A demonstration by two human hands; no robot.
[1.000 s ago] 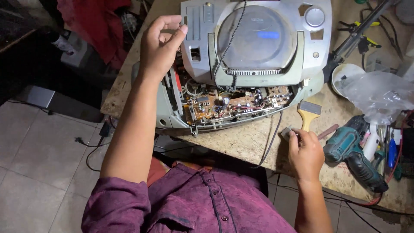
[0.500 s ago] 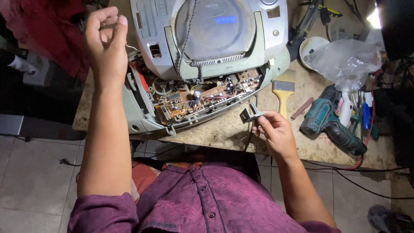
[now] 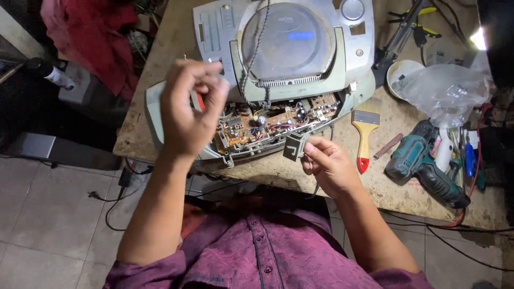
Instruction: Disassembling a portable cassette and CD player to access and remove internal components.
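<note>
A grey portable disc player (image 3: 289,59) lies on the wooden workbench (image 3: 160,91) with its casing split open. Its brown circuit board (image 3: 267,120) shows along the near edge. My left hand (image 3: 187,109) is raised over the player's left end with the fingertips pinched together; whether anything small sits between them is hidden. My right hand (image 3: 329,163) hovers at the bench's near edge. It grips a small dark grey plug-like part (image 3: 293,145) with a cable hanging from it, just in front of the board.
A paintbrush (image 3: 365,134) with a wooden, red-tipped handle lies right of the player. Further right are a teal cordless drill (image 3: 423,163), a clear plastic bag (image 3: 444,91), a white round dish (image 3: 401,75) and pliers (image 3: 423,21). Red cloth (image 3: 91,32) hangs off the bench's far left.
My right hand has picked up the dark plug-like part and brought it left toward the exposed board. My left hand stays raised and pinched, now lower and nearer the player's left end.
</note>
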